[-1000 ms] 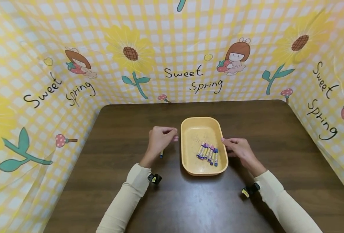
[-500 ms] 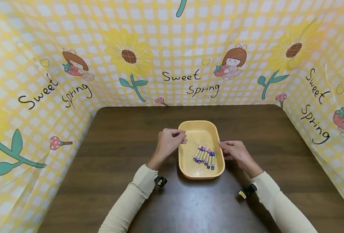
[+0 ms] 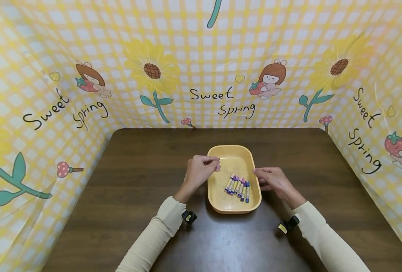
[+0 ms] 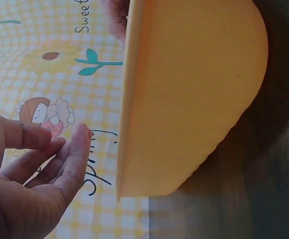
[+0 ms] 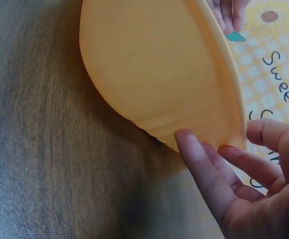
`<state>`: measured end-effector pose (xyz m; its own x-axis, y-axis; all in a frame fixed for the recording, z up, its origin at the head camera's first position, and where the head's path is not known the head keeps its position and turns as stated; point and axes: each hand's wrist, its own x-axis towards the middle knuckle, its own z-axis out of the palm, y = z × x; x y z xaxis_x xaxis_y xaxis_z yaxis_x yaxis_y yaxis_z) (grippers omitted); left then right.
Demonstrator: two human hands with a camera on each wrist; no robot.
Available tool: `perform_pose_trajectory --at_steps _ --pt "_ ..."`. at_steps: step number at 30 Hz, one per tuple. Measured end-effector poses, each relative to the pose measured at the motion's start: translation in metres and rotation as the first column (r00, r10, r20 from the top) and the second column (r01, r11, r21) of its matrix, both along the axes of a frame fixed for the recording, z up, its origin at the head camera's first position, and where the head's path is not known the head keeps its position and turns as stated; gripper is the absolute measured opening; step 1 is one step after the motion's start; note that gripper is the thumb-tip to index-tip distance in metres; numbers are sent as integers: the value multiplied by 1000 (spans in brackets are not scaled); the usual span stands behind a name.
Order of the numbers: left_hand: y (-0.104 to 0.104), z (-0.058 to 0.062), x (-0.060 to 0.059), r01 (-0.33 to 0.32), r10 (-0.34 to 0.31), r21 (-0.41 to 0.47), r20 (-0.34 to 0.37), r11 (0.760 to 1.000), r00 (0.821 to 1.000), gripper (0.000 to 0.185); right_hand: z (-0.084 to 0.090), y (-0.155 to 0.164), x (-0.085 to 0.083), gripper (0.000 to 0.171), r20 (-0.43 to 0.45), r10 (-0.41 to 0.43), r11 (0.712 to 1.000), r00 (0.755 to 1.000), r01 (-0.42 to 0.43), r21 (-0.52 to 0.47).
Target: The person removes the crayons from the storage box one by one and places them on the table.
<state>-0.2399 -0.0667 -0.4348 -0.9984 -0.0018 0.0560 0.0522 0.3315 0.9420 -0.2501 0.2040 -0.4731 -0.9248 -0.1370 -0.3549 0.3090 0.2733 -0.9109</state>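
A shallow yellow plastic tray stands on the dark wooden table, with several purple, pink and blue crayons lying side by side in its front right part. My right hand pinches the tray's right side, thumb at the rim and fingertips against the outer wall. Over the left rim hovers my left hand, its fingertips reaching just above the inside of the tray. In the left wrist view its fingers are loosely bent beside the tray wall, with nothing seen between them.
Yellow checked cloth printed with flowers and figures walls off the back and both sides of the brown table. Each wrist carries a small black camera on a strap.
My left hand has moved right, from beside the tray to over its left rim. A crayon seen below that hand earlier is out of sight. The right hand stays at the tray.
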Motion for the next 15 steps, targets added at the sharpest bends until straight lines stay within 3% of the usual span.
perform_pose_trajectory --at_steps 15 --pt "12 -3 -5 64 -65 -54 -20 997 998 18 -3 2 -1 52 14 -6 999 1000 7 -51"
